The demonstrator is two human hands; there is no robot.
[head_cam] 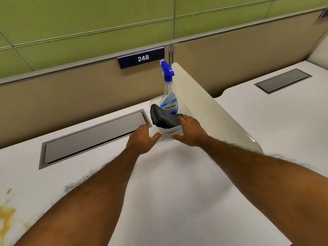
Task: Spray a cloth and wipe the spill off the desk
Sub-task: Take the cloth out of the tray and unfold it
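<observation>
Cloth (163, 118) under right fingers (181, 119)

Desk (177, 201): white, plain.
Spill (7, 215): mustard-yellow blotches and flecks on the desk's near left corner.
Cloth (162, 118): dark grey, plain.
Spray bottle (168, 96): clear body, bright blue trigger head with a white nozzle tip, blue and white label with dark lettering.
Tub (170, 129): clear plastic, colourless.
Cable hatch (94, 137): flat matt grey with a lighter grey frame.
Second hatch (283, 80): darker grey, same frame.
Divider (204, 105): cream white.
Partition (71, 91): tan fabric, grey top rail.
Number plate (142, 58): navy with white digits 248.
Wall (88, 20): olive-green panels crossed by thin seams.
</observation>
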